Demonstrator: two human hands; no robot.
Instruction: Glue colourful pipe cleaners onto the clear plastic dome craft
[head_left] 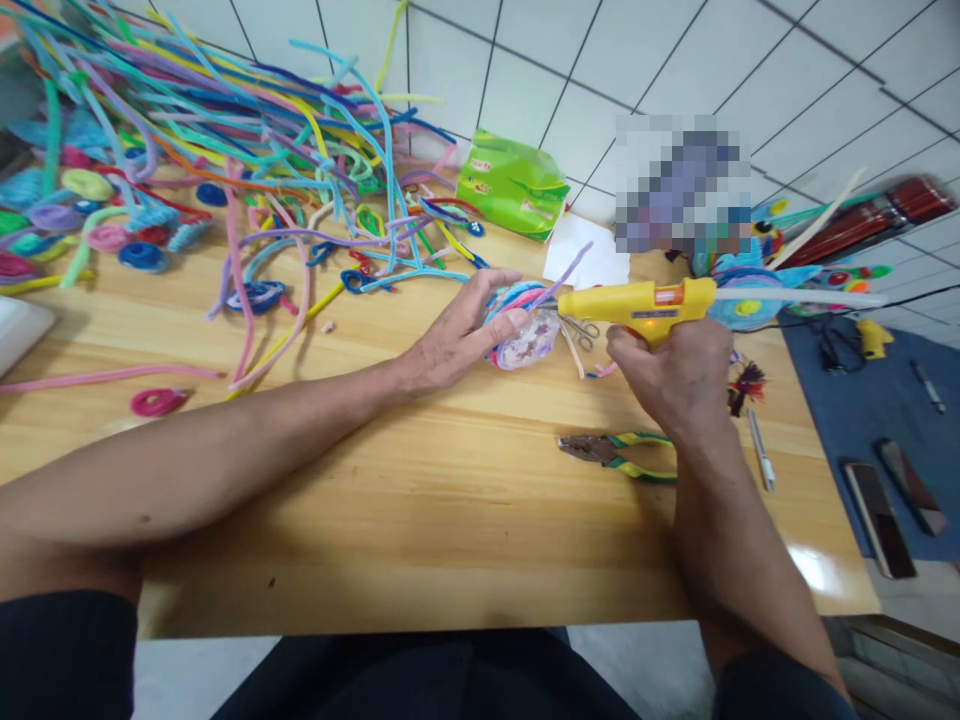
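Note:
My left hand (472, 330) is closed around a round craft piece (529, 338), a clear body wrapped at the top with blue, pink and purple pipe cleaners. One purple pipe cleaner end (574, 268) sticks up from it to the right. My right hand (679, 370) grips a yellow glue gun (637, 302) by its handle, with a white glue stick (799, 296) jutting from the back. The gun's nozzle points left and meets the craft piece near my left thumb; whether they touch, I cannot tell. Behind the gun lie scissors (585, 333), partly hidden.
Pliers (600, 448) with green and yellow handles lie near my right wrist, beside a white pen (761, 452). Many loose pipe cleaners (247, 130) and coiled pieces fill the left back. A green packet (514, 185) stands at the back; phones (879, 518) rest on the right.

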